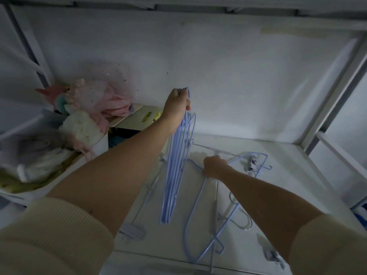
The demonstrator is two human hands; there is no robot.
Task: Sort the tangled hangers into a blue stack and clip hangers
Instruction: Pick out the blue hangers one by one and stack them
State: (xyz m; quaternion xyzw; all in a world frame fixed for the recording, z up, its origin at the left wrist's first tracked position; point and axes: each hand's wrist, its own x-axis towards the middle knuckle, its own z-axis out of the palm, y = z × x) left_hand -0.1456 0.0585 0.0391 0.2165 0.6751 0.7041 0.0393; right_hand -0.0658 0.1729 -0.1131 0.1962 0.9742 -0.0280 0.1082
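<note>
Far left of frame: pink and white clothes (87,108) heaped over a white bin (100,144). Centre: left hand (176,105), raised against the white back panel (218,76), fingers curled tight round the hooks of a bundle of blue hangers (176,165) dangling edge-on above the white shelf (288,187). Lower left of the bundle: a clip hanger (137,215) flat on the shelf. Right of centre: right hand (215,165), fingers closed on one blue hanger (200,225) in the tangle on the shelf. Farther right: another blue hanger (258,157) with a metal clip (252,163), and more clip hangers (273,257) toward the lower right.
</note>
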